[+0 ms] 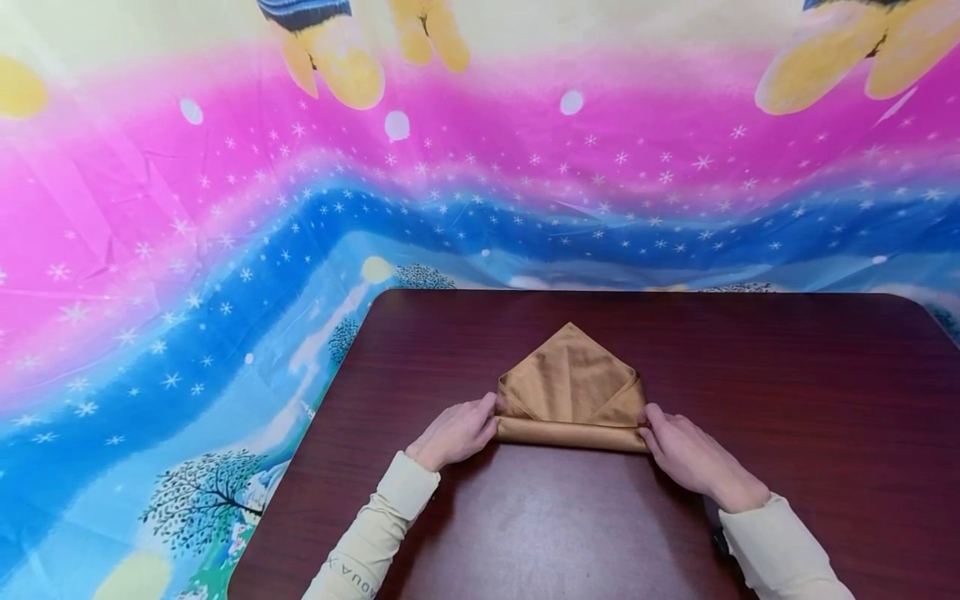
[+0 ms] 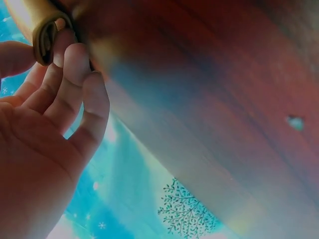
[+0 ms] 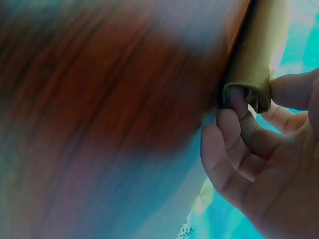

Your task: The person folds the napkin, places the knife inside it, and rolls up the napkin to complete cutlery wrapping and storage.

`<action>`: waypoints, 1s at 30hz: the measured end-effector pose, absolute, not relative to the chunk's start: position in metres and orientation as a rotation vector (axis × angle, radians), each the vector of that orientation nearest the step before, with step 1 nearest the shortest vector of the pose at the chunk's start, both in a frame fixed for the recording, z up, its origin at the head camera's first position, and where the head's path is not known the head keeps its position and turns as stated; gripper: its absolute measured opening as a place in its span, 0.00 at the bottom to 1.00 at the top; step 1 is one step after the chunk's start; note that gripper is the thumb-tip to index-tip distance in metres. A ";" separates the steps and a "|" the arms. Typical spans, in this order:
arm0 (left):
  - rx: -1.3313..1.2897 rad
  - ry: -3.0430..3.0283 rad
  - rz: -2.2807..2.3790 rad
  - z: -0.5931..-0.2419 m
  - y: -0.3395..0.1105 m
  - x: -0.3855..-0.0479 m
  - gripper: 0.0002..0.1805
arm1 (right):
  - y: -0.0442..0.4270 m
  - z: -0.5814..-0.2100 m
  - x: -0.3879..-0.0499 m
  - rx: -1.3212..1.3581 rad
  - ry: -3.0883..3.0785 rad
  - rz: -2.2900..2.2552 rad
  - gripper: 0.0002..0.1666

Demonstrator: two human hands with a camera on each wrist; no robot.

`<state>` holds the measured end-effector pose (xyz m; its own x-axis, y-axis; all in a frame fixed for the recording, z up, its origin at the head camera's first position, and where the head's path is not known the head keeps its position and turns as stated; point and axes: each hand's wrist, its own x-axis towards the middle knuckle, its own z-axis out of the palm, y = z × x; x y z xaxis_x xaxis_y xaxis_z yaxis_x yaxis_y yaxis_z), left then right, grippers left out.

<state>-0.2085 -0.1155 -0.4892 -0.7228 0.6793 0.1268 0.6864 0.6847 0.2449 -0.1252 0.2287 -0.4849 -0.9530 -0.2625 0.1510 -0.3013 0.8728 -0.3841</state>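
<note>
A golden-brown cloth napkin (image 1: 568, 379) lies on the dark wooden table, its far end folded to a point and its near edge rolled into a tube. My left hand (image 1: 459, 429) pinches the left end of that roll. At the opposite end, my right hand (image 1: 693, 450) pinches the roll between thumb and fingers. In the left wrist view, the rolled end (image 2: 45, 30) shows its layers, with a fingertip at the opening. The right wrist view has a fingertip inside the roll's end (image 3: 251, 74) and the thumb against its outer side.
The reddish-brown table (image 1: 787, 375) has rounded far corners. Behind it and along its left side hangs a pink and blue printed cloth (image 1: 480, 150) with snowflakes and trees.
</note>
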 end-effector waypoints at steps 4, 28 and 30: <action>-1.160 -2.879 -0.455 -0.490 -0.115 -0.208 0.09 | 0.228 -0.486 -0.125 0.432 -2.963 0.629 0.05; -1.094 -2.955 -0.474 -0.489 -0.116 -0.209 0.05 | 0.227 -0.482 -0.124 0.271 -3.055 0.650 0.07; -1.088 -2.961 -0.489 -0.489 -0.116 -0.209 0.05 | 0.227 -0.481 -0.124 0.259 -3.066 0.643 0.08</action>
<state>-0.2086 -0.1155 -0.4889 -0.7665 0.6396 0.0579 0.6242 0.7209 0.3012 -0.1242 0.2273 -0.4815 -0.9864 -0.1612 0.0324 -0.1606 0.9026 -0.3994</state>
